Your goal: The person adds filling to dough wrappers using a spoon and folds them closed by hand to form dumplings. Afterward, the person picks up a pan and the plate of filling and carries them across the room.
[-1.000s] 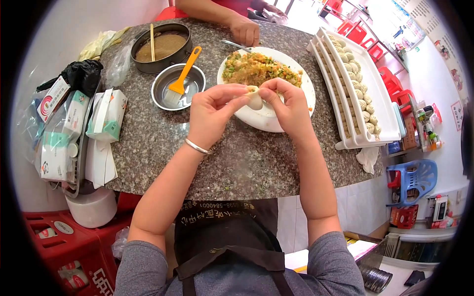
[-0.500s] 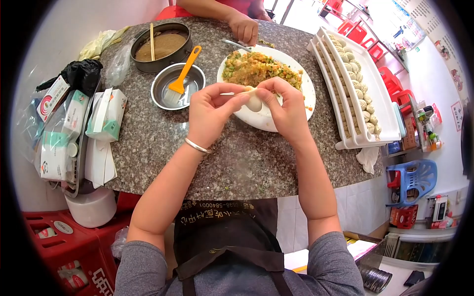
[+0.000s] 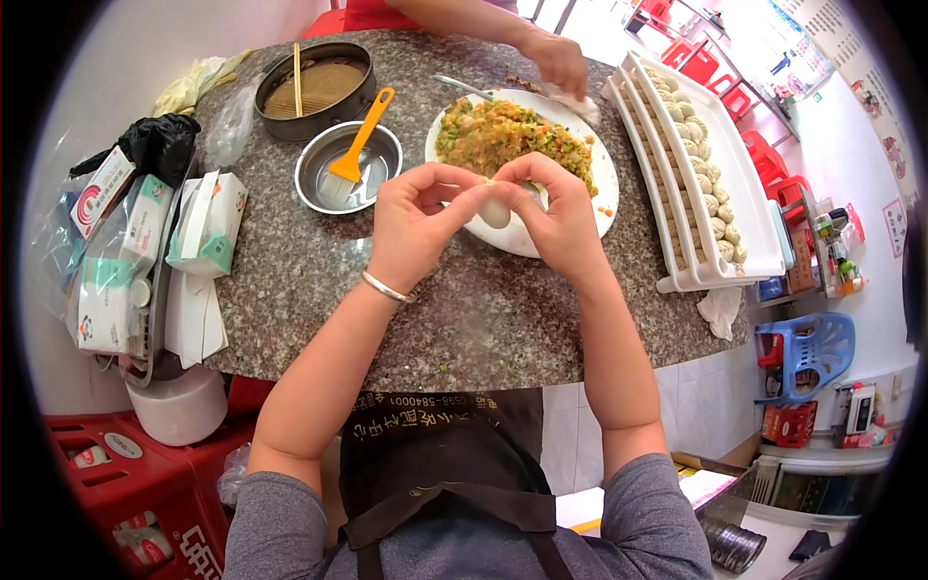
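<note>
Holds dough piece [image 3: 496,214] by its top in narrow, pinched grip, equally near left hand [image 3: 411,217] and right hand [image 3: 565,217]. Hangs rounded end down.

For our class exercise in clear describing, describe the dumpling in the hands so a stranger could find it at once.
On the speckled table stands a white plate heaped with chopped filling. Over its near part, the left hand and right hand pinch a pale dumpling. Only it is held; the other dumplings sit on white trays.
</note>
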Available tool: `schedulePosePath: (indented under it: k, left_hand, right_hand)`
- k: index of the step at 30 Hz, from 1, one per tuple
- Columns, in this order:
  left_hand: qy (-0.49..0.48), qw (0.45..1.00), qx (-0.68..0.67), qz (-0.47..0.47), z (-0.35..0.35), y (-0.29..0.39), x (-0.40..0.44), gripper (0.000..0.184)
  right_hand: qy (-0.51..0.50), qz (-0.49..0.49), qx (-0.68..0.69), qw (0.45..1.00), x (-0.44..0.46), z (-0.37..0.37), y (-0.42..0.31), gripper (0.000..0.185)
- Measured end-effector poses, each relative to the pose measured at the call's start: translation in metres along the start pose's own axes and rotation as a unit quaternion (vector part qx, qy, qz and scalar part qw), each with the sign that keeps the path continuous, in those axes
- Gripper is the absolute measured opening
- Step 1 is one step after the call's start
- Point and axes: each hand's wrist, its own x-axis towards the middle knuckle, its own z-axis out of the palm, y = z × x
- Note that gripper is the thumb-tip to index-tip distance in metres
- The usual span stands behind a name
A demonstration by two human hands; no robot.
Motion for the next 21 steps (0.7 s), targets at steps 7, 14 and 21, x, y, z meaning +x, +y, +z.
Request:
schedulePosePath:
  k: [7,14,21]
  left_hand:
    - [-0.04,0.999,-0.014,0.004,-0.0035,-0.0046,0.0005,0.021]
    - [-0.038,0.999,0.004,-0.001,-0.0034,-0.0033,0.0002,0.016]
    - [-0.029,0.998,-0.038,-0.028,-0.0043,0.0011,0.0029,0.014]
  right_hand:
    - [0.018,0.054,0.034,0.998,0.001,-0.0039,0.0023,0.016]
    - [0.03,0.021,0.025,0.999,-0.0011,0.0022,0.0045,0.018]
    - [0.051,0.003,-0.018,0.999,-0.001,0.0016,-0.0012,0.017]
